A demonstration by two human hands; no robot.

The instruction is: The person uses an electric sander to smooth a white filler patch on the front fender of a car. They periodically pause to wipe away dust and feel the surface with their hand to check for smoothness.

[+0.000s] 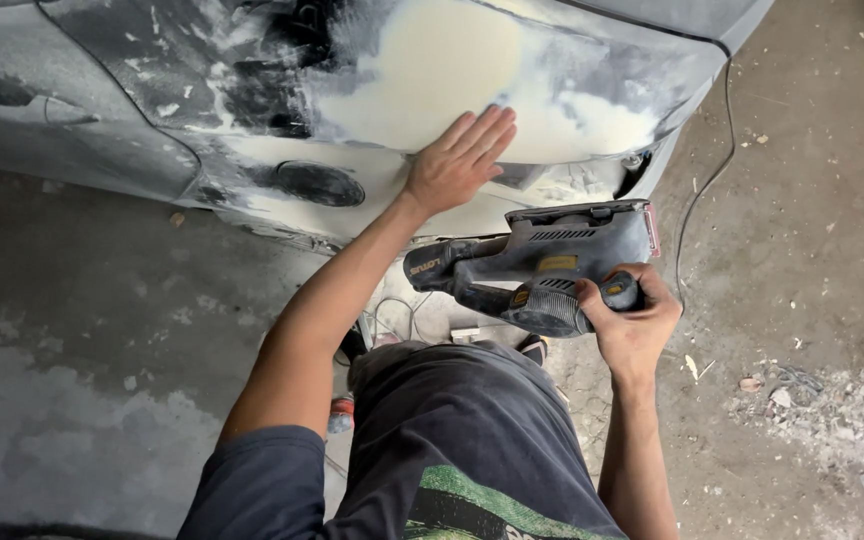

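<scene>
The car body panel fills the far side of the scene, grey and scuffed bare in streaks, with a broad pale patch of filler spread across its upper middle and thinning out into white smears toward the panel's corner. Below the panel lies the concrete floor, stained dark and dusty, and out from the panel's corner a scatter of rubble and chips sits on it. A thin black cable trails down from the panel's upper edge and curves across the floor. The person stands just in front of the panel in a dark shirt with a green print. Their left hand lies open and flat against the panel, fingers together and stretched, resting on the lower rim of the filler patch. Just beneath the panel's bottom edge, held clear of it and not touching it, is a grey power sander, dust-coated, with a yellow label on its body and its flat pad turned toward the panel's corner. The right hand is closed around the sander's knob-like grip at the end nearer the person, thumb wrapped over the top. A dark round recess sits low in the panel, beside the left forearm.
</scene>
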